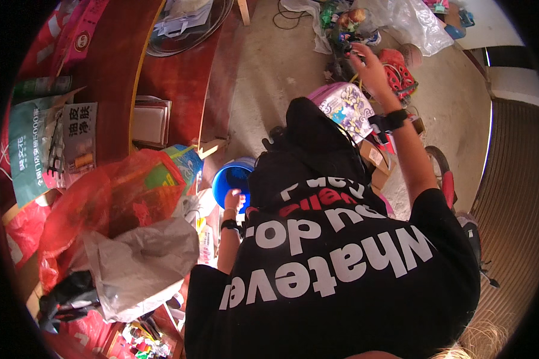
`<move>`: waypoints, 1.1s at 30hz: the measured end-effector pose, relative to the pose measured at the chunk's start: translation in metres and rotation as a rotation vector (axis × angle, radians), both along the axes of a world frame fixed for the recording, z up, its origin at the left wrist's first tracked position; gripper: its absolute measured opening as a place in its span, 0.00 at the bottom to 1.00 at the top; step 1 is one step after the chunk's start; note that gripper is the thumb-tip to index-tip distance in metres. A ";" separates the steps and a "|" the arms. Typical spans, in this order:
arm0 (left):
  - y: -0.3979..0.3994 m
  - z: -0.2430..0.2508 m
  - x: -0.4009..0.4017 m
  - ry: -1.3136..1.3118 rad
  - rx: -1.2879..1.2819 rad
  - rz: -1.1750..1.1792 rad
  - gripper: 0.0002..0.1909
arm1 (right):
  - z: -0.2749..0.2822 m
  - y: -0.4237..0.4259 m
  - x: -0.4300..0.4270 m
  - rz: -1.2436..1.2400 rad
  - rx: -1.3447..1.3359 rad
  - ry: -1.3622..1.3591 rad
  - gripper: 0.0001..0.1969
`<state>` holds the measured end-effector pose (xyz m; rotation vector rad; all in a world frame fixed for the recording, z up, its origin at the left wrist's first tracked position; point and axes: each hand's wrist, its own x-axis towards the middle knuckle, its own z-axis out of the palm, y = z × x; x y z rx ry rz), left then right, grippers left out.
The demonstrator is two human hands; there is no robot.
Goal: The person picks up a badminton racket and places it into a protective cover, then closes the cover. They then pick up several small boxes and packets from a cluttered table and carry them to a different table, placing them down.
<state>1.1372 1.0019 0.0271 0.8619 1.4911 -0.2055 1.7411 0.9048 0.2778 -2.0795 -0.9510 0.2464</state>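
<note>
My right hand point(367, 67) reaches far forward over the floor, its fingers bent around a small dark object point(348, 49) that I cannot identify. Under that forearm stands a box with a purple floral pattern point(348, 110). Close by lies a red item with dark holes point(399, 80), probably a slipper. My left hand point(234, 199) hangs at the near rim of a blue plastic bucket point(222, 184), fingers partly curled. Whether it touches the bucket or holds anything is unclear. Both wrists wear black bands. My black printed T-shirt point(332, 278) hides much of the floor below.
On the left, a red wooden shelf unit point(175, 80) holds papers and picture-like panels point(150, 121). A red plastic bag point(112, 193) and a brown paper bag point(143, 264) bulge beside me. Clear plastic wrapping point(399, 22) lies ahead. A ribbed shutter point(512, 179) and a wheel point(438, 161) are right.
</note>
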 end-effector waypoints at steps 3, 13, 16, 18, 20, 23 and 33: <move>-0.027 0.016 -0.010 0.041 -0.020 -0.353 0.11 | -0.059 0.035 -0.026 0.051 -0.028 -0.122 0.25; -0.001 0.043 0.082 0.052 0.132 -0.451 0.09 | -0.245 0.021 0.066 0.459 -0.807 0.276 0.17; 0.030 0.049 0.128 0.046 0.164 -0.399 0.08 | -0.283 -0.028 0.111 0.643 -0.946 -0.313 0.11; 0.049 0.056 0.156 0.067 0.180 -0.408 0.08 | -0.314 -0.049 0.114 0.187 -0.704 0.145 0.14; 0.064 0.062 0.185 0.090 0.205 -0.459 0.08 | -0.337 -0.057 0.115 0.342 -0.309 0.219 0.17; 0.098 0.078 0.245 0.124 0.252 -0.590 0.07 | -0.367 -0.042 0.146 0.267 -0.289 0.473 0.19; 0.227 0.126 0.494 -0.002 0.487 -0.799 0.08 | -0.242 0.162 0.283 -0.045 -0.373 0.498 0.23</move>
